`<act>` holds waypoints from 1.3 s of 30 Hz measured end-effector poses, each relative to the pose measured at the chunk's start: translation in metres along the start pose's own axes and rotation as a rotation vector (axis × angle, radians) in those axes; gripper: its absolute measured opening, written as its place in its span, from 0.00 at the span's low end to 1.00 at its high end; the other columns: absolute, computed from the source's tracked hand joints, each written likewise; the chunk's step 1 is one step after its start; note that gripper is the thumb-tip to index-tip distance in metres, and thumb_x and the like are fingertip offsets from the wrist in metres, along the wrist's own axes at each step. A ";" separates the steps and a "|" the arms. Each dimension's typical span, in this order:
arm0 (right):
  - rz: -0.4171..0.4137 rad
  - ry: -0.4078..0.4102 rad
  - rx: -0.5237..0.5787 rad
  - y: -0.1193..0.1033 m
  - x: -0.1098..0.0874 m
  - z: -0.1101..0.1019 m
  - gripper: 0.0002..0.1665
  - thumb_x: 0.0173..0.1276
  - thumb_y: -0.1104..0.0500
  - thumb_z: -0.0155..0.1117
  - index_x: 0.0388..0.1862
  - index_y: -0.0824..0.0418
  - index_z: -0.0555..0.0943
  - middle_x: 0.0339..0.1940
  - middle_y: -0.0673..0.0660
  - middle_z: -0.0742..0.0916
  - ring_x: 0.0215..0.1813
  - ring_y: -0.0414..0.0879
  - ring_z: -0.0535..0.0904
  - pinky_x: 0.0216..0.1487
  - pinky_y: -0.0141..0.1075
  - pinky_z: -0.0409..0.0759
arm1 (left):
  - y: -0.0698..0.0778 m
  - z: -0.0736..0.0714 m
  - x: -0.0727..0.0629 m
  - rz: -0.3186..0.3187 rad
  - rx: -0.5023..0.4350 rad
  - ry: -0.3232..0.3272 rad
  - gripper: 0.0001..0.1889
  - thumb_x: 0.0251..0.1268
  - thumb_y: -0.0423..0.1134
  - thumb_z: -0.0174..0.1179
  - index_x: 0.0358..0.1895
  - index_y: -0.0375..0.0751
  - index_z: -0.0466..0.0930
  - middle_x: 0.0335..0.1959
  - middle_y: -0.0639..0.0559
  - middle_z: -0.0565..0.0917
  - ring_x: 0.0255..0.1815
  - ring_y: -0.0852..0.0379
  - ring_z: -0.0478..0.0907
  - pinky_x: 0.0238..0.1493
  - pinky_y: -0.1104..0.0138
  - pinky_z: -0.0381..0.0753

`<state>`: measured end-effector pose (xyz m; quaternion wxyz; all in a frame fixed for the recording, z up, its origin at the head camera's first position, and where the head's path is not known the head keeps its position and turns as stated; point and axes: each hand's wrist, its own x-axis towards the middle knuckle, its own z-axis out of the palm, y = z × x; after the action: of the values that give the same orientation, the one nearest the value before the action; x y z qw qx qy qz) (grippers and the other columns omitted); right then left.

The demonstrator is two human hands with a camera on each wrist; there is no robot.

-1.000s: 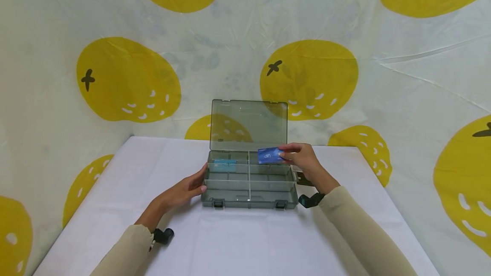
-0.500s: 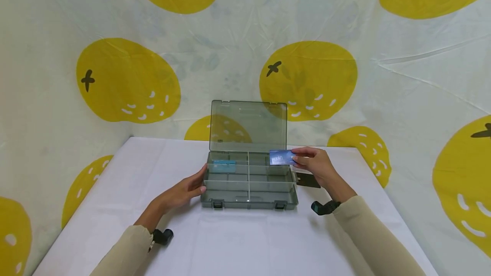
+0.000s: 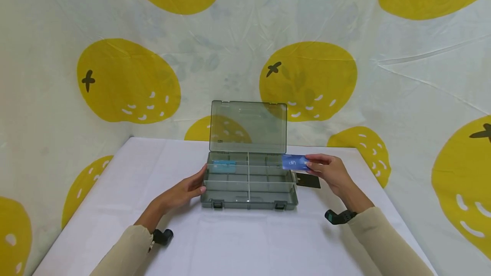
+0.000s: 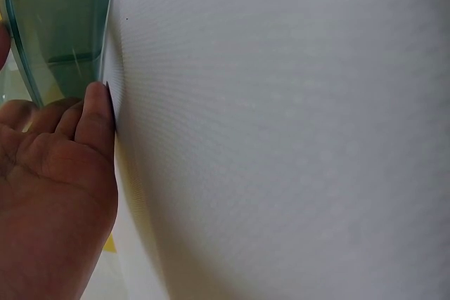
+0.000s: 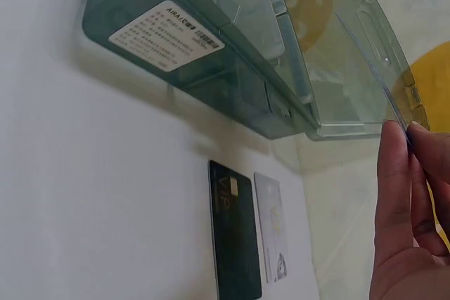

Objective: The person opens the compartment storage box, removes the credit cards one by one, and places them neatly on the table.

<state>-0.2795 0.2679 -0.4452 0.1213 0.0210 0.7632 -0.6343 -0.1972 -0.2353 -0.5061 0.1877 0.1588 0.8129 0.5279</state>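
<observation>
A blue VIP card is pinched between the thumb and fingers of my right hand, raised over the right edge of the box; the right wrist view shows the card edge-on. The grey-green clear plastic compartment box stands with its lid raised. My left hand rests against the box's left wall; in the left wrist view its fingers touch the wall low down. A light-blue card lies in the back left compartment.
A black VIP card lies on the white-covered table right of the box, with a silvery card beside it. A white label is stuck to the box's wall. A fruit-print curtain hangs behind.
My right hand has moved rightward and slightly down with the blue card, from above the back right compartment to the box's right edge. The black card has come into fuller view. My left hand stays put.
</observation>
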 end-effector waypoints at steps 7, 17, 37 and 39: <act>0.015 0.018 -0.028 0.008 -0.012 -0.018 0.31 0.75 0.57 0.72 0.73 0.65 0.78 0.54 0.48 0.87 0.49 0.42 0.89 0.56 0.34 0.89 | -0.002 0.000 0.001 0.002 -0.007 -0.009 0.45 0.85 0.41 0.55 0.89 0.50 0.31 0.91 0.50 0.35 0.91 0.40 0.38 0.87 0.43 0.45; 0.069 0.035 -0.051 0.023 -0.026 -0.036 0.32 0.76 0.58 0.71 0.75 0.65 0.77 0.60 0.52 0.85 0.50 0.41 0.88 0.57 0.35 0.89 | 0.000 0.000 0.001 0.020 0.002 -0.014 0.45 0.85 0.40 0.55 0.88 0.47 0.31 0.91 0.49 0.35 0.91 0.39 0.40 0.86 0.44 0.47; 0.164 0.036 -0.155 0.055 -0.044 -0.043 0.25 0.74 0.60 0.73 0.67 0.66 0.83 0.66 0.64 0.83 0.50 0.46 0.86 0.51 0.35 0.91 | -0.001 -0.001 -0.001 0.007 0.003 -0.008 0.45 0.85 0.41 0.55 0.89 0.49 0.32 0.91 0.49 0.35 0.91 0.40 0.39 0.86 0.44 0.46; 0.164 0.031 -0.172 0.058 -0.044 -0.042 0.24 0.74 0.61 0.73 0.66 0.67 0.84 0.66 0.66 0.83 0.49 0.46 0.86 0.50 0.36 0.91 | 0.000 -0.001 -0.001 0.013 0.010 -0.008 0.45 0.85 0.41 0.55 0.88 0.48 0.32 0.91 0.48 0.36 0.91 0.40 0.40 0.86 0.44 0.46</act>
<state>-0.2330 0.3251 -0.4844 0.1623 0.0830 0.8123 -0.5540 -0.1967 -0.2366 -0.5061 0.1870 0.1671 0.8138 0.5243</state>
